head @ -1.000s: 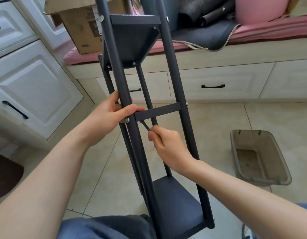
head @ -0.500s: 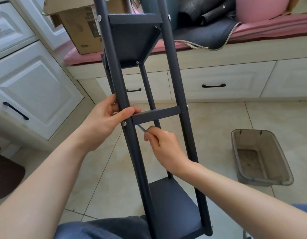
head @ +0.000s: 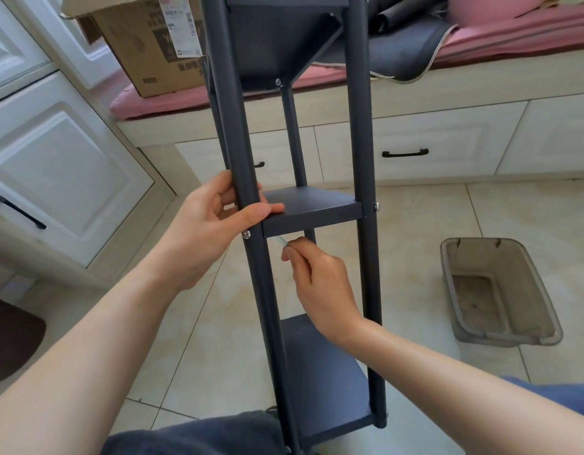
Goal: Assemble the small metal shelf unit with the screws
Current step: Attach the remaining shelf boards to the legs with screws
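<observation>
Shelf unit (head: 313,211) lies across the lap, three shelves already screwed; left hand (head: 205,231) grips a post while right hand (head: 320,284) pinches a hex key (head: 280,240), apparently tightening the middle shelf.

Beige tiled floor (head: 415,231), white cabinets (head: 54,178), pink-cushioned bench (head: 513,37), daylight.

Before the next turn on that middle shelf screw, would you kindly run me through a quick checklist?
1. Left hand grips the front left post: ok.
2. Right hand pinches the hex key: ok.
3. Key tip seated in a screw under the middle shelf: cannot tell, hidden.
4. Outer screw in the left post: ok.
5. Screw in the right post: ok.
6. Shelf sits level: cannot tell.
</observation>
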`<state>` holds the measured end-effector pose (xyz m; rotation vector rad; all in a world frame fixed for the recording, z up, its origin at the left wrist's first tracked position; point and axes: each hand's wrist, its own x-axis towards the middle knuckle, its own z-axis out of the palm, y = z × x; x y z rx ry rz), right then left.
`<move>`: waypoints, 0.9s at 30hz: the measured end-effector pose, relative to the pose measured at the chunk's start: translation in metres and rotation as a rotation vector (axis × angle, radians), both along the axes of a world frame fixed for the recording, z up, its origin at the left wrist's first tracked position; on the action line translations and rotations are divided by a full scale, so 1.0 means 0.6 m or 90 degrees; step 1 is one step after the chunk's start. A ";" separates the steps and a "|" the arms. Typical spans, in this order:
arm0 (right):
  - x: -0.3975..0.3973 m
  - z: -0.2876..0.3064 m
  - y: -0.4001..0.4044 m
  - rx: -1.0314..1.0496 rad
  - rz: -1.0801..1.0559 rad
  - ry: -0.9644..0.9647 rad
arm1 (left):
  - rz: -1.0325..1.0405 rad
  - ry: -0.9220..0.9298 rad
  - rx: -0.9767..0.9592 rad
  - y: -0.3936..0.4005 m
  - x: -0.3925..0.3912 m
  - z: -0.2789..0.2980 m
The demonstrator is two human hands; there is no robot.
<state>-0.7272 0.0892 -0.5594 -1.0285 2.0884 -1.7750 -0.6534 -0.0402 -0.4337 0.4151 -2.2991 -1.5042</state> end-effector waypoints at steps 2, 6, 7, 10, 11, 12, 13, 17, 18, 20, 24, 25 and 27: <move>0.000 -0.003 -0.001 -0.004 -0.010 0.005 | -0.004 -0.007 -0.003 0.000 -0.004 0.001; 0.001 -0.007 0.002 -0.004 -0.023 0.033 | -0.014 -0.021 -0.014 0.004 -0.008 0.004; 0.002 -0.008 0.004 -0.008 -0.026 0.040 | -0.018 -0.025 -0.020 0.005 -0.008 0.006; 0.007 -0.011 0.006 -0.024 -0.032 0.056 | -0.031 -0.039 -0.036 0.007 -0.006 0.010; 0.009 -0.011 0.006 -0.027 -0.036 0.062 | -0.032 -0.041 -0.040 0.008 -0.006 0.011; 0.011 -0.010 0.006 -0.029 -0.041 0.071 | -0.033 -0.044 -0.043 0.009 -0.006 0.011; 0.012 -0.009 0.007 -0.030 -0.047 0.080 | -0.033 -0.046 -0.045 0.010 -0.006 0.011; 0.013 -0.005 0.005 -0.018 -0.050 0.105 | -0.027 -0.048 -0.039 0.013 -0.009 0.012; 0.013 -0.004 0.004 -0.014 -0.048 0.110 | -0.026 -0.048 -0.036 0.013 -0.010 0.013; 0.013 -0.001 0.000 -0.005 -0.048 0.120 | -0.029 -0.051 -0.034 0.014 -0.013 0.014; 0.007 0.000 -0.009 0.012 -0.053 0.122 | -0.038 -0.063 -0.032 0.017 -0.019 0.015; 0.005 0.000 -0.012 0.013 -0.053 0.123 | -0.040 -0.065 -0.031 0.016 -0.019 0.015; 0.000 0.001 -0.017 0.010 -0.045 0.133 | -0.040 -0.068 -0.029 0.016 -0.020 0.016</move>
